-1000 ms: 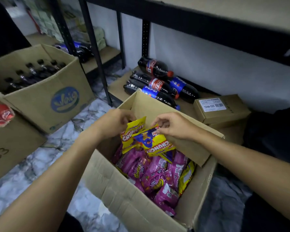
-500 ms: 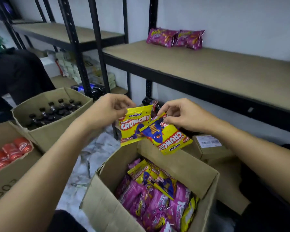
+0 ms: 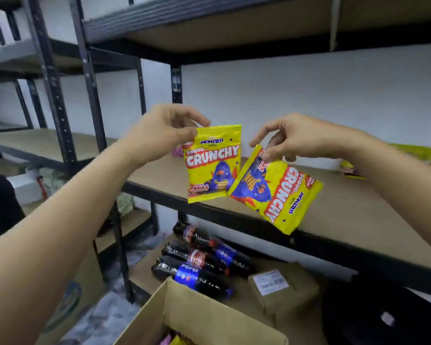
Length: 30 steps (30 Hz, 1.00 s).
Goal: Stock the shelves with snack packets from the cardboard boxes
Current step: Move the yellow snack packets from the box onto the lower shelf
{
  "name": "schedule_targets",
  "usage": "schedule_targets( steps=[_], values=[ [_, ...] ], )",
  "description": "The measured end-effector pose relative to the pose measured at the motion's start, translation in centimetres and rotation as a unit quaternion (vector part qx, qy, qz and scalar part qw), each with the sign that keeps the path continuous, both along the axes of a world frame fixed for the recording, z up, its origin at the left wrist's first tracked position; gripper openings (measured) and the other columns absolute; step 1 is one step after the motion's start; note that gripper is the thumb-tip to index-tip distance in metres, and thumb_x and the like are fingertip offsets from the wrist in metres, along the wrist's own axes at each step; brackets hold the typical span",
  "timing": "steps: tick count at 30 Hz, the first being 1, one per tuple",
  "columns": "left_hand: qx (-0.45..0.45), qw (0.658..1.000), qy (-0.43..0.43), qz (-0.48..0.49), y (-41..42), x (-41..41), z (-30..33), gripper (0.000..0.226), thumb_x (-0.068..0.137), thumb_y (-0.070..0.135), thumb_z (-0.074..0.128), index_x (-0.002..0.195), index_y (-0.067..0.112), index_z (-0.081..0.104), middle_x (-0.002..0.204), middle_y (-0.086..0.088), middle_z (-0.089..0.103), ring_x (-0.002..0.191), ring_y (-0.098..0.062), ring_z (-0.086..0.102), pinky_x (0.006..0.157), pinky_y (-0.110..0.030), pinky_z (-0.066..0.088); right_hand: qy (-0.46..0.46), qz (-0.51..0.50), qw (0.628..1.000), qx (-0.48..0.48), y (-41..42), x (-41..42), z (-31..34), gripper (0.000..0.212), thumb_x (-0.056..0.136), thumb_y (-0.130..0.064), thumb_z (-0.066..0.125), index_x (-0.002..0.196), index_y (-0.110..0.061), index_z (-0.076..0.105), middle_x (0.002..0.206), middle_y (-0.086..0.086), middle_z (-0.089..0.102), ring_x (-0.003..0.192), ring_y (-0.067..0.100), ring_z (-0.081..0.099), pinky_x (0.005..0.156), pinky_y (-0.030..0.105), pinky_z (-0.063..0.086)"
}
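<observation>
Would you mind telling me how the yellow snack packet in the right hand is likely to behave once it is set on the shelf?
The tilted yellow packet hangs from a fingertip pinch by the right hand, so it is probably light. Its puffed, glossy film looks soft and may slide on the shelf. It will likely flop flat rather than stand.

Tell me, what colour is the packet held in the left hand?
Mainly yellow, seen in the head view: the packet pinched by the left hand.
</observation>
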<state>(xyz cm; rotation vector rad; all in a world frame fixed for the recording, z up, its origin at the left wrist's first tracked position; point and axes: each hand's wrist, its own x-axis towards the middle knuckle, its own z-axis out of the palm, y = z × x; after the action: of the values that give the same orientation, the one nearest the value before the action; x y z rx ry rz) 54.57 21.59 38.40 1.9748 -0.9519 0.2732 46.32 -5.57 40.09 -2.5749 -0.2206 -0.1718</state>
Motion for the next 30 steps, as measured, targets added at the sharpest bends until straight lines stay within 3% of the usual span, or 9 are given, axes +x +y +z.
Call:
schedule_targets(
  steps=[2,6,11,14,17,21,24,27,30],
  values=[
    [-0.016,1.0,0.002,-0.017,-2.5,0.5,0.5,0.017,0.097,0.011,0.06,0.106,0.021,0.07,0.086,0.001,0.071,0.072,0.0,0.067,0.055,-0.013,0.048,0.022,-0.029,0.999,-0.017,-2.6,-0.3,1.1,0.022,0.089,-0.017,0.073,0.109,-0.022,0.068,0.08,0.001,0.076,0.054,0.001,0.057,0.059,0.03,0.044],
    [-0.016,0.998,0.042,-0.048,-7.9,1.6,-0.2,0.018,0.097,0.009,0.058,0.106,0.02,0.069,0.093,-0.009,0.073,0.08,-0.013,0.071,0.067,-0.028,0.058,0.085,-0.063,0.994,-0.04,-7.7,-0.7,1.6,0.022,0.09,-0.017,0.073,0.111,-0.021,0.068,0.088,0.005,0.077,0.072,0.009,0.065,0.059,0.026,0.046],
    [0.003,0.996,0.062,-0.059,-13.7,3.7,-3.1,0.019,0.096,0.005,0.058,0.103,0.018,0.07,0.098,-0.012,0.073,0.073,-0.005,0.069,0.061,-0.021,0.055,0.152,-0.113,0.981,-0.042,-12.1,-0.1,-0.6,0.023,0.089,-0.017,0.074,0.11,-0.022,0.067,0.095,0.009,0.077,0.083,0.022,0.074,0.062,0.029,0.056],
    [0.008,0.997,0.053,-0.05,-16.3,4.9,-5.2,0.025,0.094,0.002,0.058,0.096,0.023,0.071,0.099,-0.015,0.073,0.086,-0.02,0.07,0.079,-0.04,0.057,0.132,-0.147,0.978,-0.062,-13.7,0.8,-2.9,0.022,0.087,-0.024,0.076,0.108,-0.026,0.069,0.097,0.005,0.077,0.092,0.026,0.074,0.077,0.038,0.058],
    [-0.017,0.999,0.045,-0.02,-18.3,6.0,-7.0,0.031,0.091,0.001,0.056,0.091,0.028,0.07,0.088,-0.014,0.072,0.074,-0.017,0.065,0.076,-0.042,0.056,0.099,-0.17,0.98,0.008,-14.0,1.0,-4.9,0.018,0.091,-0.021,0.071,0.109,-0.019,0.069,0.096,0.005,0.076,0.087,0.019,0.075,0.08,0.037,0.059],
    [-0.061,0.996,0.049,0.035,-20.2,7.0,-9.3,0.03,0.09,-0.002,0.056,0.095,0.024,0.071,0.083,0.002,0.069,0.072,-0.007,0.061,0.071,-0.024,0.052,0.051,-0.248,0.964,-0.084,-15.0,0.2,-6.2,0.014,0.096,-0.02,0.06,0.107,-0.015,0.068,0.09,0.0,0.072,0.079,0.017,0.071,0.07,0.027,0.054],
    [-0.04,0.997,0.052,0.044,-21.1,7.1,-11.3,0.026,0.088,-0.001,0.061,0.098,0.02,0.071,0.09,0.001,0.069,0.078,-0.007,0.059,0.07,-0.014,0.044,0.13,-0.348,0.915,-0.154,-16.1,-1.8,-6.5,0.025,0.098,-0.02,0.051,0.097,-0.001,0.066,0.093,0.013,0.075,0.076,0.028,0.074,0.074,0.034,0.059],
    [-0.027,0.996,0.064,0.047,-21.6,7.1,-12.9,0.023,0.089,-0.001,0.062,0.101,0.016,0.071,0.09,0.001,0.067,0.083,-0.011,0.058,0.064,-0.005,0.039,0.236,-0.366,0.899,-0.053,-16.7,-3.4,-7.0,0.027,0.099,-0.022,0.058,0.106,0.004,0.061,0.102,0.02,0.073,0.074,0.029,0.069,0.078,0.038,0.06],
    [-0.016,0.996,0.065,0.055,-21.9,7.1,-13.8,0.02,0.09,0.001,0.063,0.102,0.014,0.072,0.089,0.001,0.066,0.082,-0.012,0.057,0.068,-0.016,0.039,0.252,-0.351,0.902,0.003,-17.1,-3.5,-8.1,0.036,0.096,-0.027,0.067,0.116,0.002,0.061,0.108,0.016,0.069,0.079,0.025,0.065,0.067,0.031,0.058]
  ],
)
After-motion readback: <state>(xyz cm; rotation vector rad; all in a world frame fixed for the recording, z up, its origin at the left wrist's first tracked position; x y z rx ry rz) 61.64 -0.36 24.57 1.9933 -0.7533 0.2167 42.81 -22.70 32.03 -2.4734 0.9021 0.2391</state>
